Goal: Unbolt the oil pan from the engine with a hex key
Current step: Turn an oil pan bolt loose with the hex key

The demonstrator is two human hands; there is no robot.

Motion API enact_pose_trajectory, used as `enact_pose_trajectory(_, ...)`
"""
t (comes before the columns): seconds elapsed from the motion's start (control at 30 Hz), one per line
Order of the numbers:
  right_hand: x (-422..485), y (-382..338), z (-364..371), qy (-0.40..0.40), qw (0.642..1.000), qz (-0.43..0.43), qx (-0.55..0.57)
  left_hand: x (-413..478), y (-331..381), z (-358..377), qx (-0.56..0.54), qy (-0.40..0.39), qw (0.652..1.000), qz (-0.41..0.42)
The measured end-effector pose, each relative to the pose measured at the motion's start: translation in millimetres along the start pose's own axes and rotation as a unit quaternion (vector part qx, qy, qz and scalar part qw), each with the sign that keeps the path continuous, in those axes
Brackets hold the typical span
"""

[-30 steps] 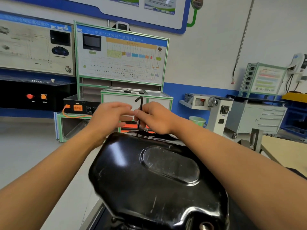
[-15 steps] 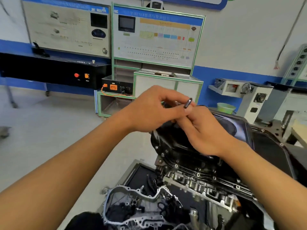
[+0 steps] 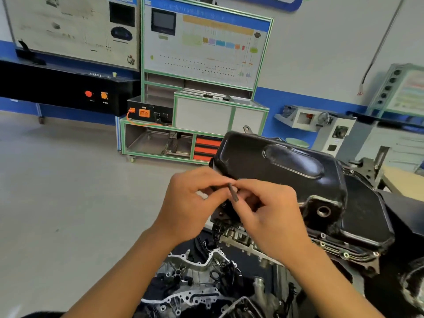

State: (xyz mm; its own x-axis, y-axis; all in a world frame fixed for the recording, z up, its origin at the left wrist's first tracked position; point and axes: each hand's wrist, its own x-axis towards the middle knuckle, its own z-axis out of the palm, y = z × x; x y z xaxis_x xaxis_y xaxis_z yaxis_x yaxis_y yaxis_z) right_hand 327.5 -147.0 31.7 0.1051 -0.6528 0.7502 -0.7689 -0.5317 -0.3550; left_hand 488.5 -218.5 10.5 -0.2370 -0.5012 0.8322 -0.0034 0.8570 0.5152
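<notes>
The black glossy oil pan (image 3: 282, 166) sits on top of the upturned engine (image 3: 252, 244) at the centre right. A dark hex key (image 3: 232, 191) lies at the pan's near left corner, its short end sticking toward me. My left hand (image 3: 190, 203) pinches the key from the left with thumb and fingertips. My right hand (image 3: 270, 212) pinches it from the right, fingers curled. The key's tip and the bolt it meets are hidden behind my fingers. The drain hole (image 3: 323, 211) on the pan's near face is open.
A silver engine cover and cables (image 3: 197, 283) lie low in front of me. A green-framed training cabinet (image 3: 197, 115) stands behind on the grey floor (image 3: 68, 191). A black console (image 3: 64, 88) lines the left wall, and grey equipment (image 3: 335, 131) stands at the right.
My view has swung left and down along the engine. Both hands moved from the pan's far edge to its near left corner, still holding the hex key.
</notes>
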Motion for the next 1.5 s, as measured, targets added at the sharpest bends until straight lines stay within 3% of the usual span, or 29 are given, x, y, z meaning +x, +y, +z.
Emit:
enact_pose_trajectory(0.2,-38,3,16,0.050,0.996,0.061,0.045,-47,-52,18,0.007,0.105,0.993,-0.059)
enact_pose_trajectory(0.4,-67,21,52,0.122,0.987,0.103,0.031,-70,-67,47,0.042,0.089,0.995,-0.006)
enact_pose_trajectory(0.53,-65,29,59,0.131,0.990,0.057,0.007,-70,-72,58,0.047,0.107,0.993,0.028)
enact_pose_trajectory(0.73,-53,36,61,0.145,0.987,0.013,0.066,-57,-68,53,0.060,0.104,0.992,0.045)
enact_pose_trajectory(1.07,-55,42,84,0.211,0.967,-0.024,0.141,-54,-93,53,0.039,0.082,0.996,0.017)
enact_pose_trajectory(1.37,-39,60,80,0.203,0.972,-0.019,0.116,-47,-96,62,0.041,0.024,0.998,-0.043)
enact_pose_trajectory(1.5,-43,56,76,0.223,0.971,-0.015,0.083,-48,-96,64,0.063,0.029,0.997,-0.032)
